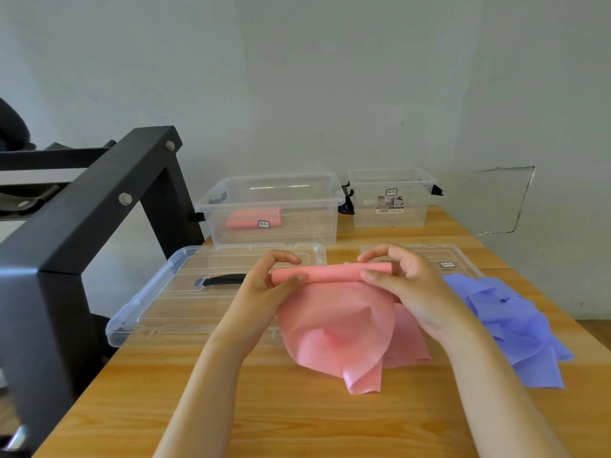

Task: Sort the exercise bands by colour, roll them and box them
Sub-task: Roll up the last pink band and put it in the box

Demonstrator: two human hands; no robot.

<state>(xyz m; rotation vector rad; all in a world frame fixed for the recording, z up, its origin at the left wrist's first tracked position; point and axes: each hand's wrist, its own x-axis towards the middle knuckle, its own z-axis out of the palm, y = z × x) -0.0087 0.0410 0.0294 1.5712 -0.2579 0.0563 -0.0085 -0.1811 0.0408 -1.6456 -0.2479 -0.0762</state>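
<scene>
Pink band [334, 322] being rolled at the centre of the table [297, 424]. Its rolled end is being gripped at either side by the left hand [261, 282] and right hand [396, 282], fingers curled round it; the loose tail is being draped toward 6 o'clock. Risk: if the ends are being turned unevenly, the roll is likely to cone or slacken before the box [297, 238] at 12 o'clock is reached.

Nothing legible; stickers [263, 224] on the large box [297, 231], small box [363, 214] and right lid [466, 256] are too blurred.
</scene>
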